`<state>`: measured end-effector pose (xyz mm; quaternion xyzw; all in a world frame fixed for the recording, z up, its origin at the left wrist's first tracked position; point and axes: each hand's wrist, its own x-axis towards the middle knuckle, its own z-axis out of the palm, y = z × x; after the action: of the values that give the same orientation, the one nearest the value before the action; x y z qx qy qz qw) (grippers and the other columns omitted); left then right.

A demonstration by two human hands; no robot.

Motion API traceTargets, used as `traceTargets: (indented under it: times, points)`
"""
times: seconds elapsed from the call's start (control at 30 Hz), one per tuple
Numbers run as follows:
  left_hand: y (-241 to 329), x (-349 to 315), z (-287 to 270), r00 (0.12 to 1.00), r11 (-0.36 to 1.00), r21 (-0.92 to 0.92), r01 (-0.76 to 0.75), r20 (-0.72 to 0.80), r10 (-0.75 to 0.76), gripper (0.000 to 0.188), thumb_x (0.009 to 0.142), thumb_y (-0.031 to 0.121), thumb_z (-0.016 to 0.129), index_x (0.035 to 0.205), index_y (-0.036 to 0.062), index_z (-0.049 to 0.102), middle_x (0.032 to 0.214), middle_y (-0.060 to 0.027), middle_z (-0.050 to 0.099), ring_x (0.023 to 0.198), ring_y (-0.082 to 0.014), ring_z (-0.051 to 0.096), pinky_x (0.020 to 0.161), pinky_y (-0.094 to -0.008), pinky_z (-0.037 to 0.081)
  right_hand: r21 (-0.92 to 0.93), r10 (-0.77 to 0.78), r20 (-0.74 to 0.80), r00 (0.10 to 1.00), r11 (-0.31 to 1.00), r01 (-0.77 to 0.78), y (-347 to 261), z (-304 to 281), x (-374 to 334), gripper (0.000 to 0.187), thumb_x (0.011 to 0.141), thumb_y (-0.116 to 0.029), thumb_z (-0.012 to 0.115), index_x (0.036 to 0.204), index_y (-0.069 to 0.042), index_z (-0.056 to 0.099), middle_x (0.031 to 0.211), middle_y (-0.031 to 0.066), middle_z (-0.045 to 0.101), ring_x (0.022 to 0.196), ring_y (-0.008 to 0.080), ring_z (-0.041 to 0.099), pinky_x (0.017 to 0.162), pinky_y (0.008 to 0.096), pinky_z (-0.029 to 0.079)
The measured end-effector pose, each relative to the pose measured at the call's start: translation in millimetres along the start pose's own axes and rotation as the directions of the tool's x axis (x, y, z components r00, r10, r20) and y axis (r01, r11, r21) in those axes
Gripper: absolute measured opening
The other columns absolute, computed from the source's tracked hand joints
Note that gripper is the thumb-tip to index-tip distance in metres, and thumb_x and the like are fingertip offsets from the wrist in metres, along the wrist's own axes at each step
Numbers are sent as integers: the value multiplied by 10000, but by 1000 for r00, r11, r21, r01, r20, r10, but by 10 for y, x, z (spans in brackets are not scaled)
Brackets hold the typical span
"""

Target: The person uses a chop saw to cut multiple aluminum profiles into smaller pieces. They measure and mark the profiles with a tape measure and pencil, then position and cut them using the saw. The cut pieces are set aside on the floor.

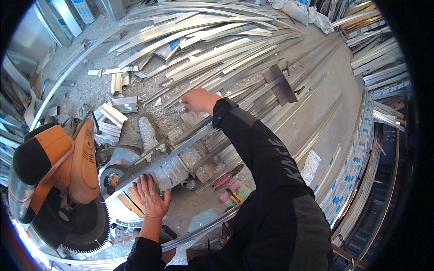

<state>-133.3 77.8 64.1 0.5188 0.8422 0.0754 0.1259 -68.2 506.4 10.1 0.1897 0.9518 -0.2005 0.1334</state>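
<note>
My left hand (150, 198) lies with its fingers stretched out on the base of an orange and black mitre saw (58, 162), with the fingertips against a long aluminium profile (185, 145). The profile runs slantwise along the saw's fence. The toothed blade (74, 226) stands left of this hand. Farther off, my right hand (200, 100) is closed above the floor of metal chips, just past the profile. Its fingers are curled, and what they may hold is hidden or too small to make out.
Long aluminium strips (212, 40) are heaped at the back, with short offcuts (113, 115) left of the saw. Red-handled pliers (224, 179) and a yellow utility knife (234, 195) lie near my right arm. Stacked profiles (348, 180) line the right side. A brown metal plate (280, 85) lies beyond.
</note>
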Motion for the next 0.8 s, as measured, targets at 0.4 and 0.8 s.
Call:
traceTargets:
  times: [0.4,0.8]
  points:
    - [-12,5,6,1000,1000,11,-7,-7,7,885,823,461,664,1474,-59,364,1532,-287,331,1467,-460,240,1231,-603,107,-95,121,-132,984,986,-134,258,167,-128,129,753,-179,748,840,-92,707,817,136,705,855,347,690,770,465,529]
    - [8,9,-22,1000,1000,-18,11,21,-11,871,818,403,671,1479,-61,346,1537,-301,319,1471,-479,231,1229,-608,110,-76,58,-244,968,994,-79,299,298,-201,115,773,-135,667,843,-75,736,902,159,696,918,364,674,807,485,521]
